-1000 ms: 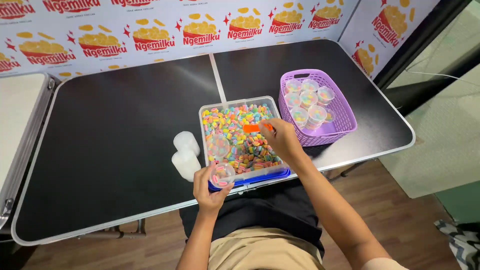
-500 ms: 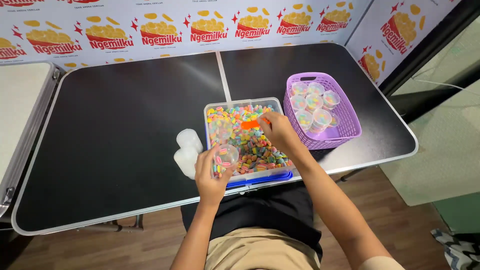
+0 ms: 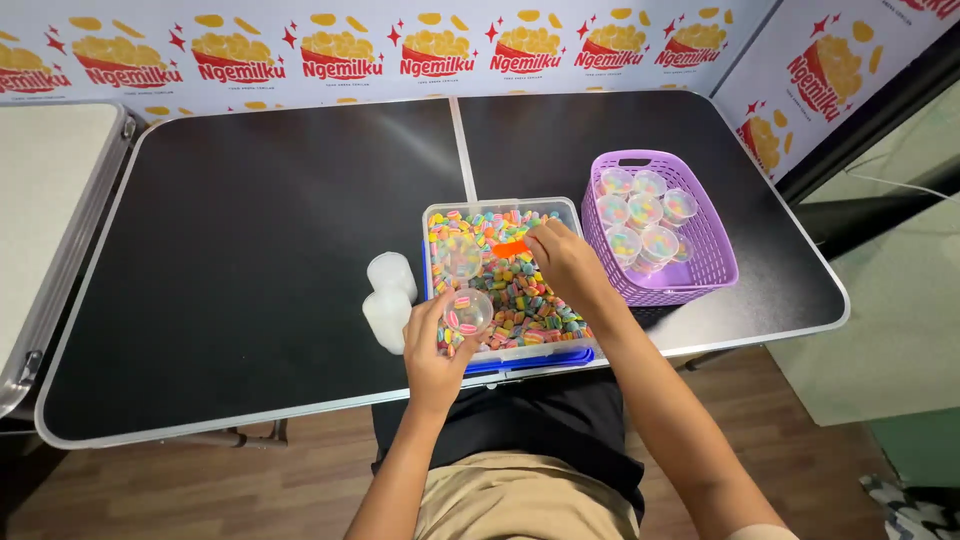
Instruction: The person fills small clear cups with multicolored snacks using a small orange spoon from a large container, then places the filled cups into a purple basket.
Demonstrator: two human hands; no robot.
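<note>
A clear rectangular tub (image 3: 500,208) full of small pastel striped candies sits on a blue lid at the near edge of the black table. My left hand (image 3: 432,345) holds a small clear round cup (image 3: 468,311) with a few candies in it, tilted over the tub's near left corner. My right hand (image 3: 562,258) grips an orange scoop (image 3: 510,248) over the candies in the middle of the tub. Another empty clear cup (image 3: 460,256) lies on the candies.
A purple plastic basket (image 3: 715,250) with several filled, lidded cups stands right of the tub. Two stacks of white cups (image 3: 388,295) lie left of it. A black folding table (image 3: 240,250) has a centre seam; a white table (image 3: 40,170) is at far left.
My left hand has lifted the small cup from the tub's front edge up over the candies. My right hand with the scoop has stayed over the tub's middle. The camera has shifted slightly.
</note>
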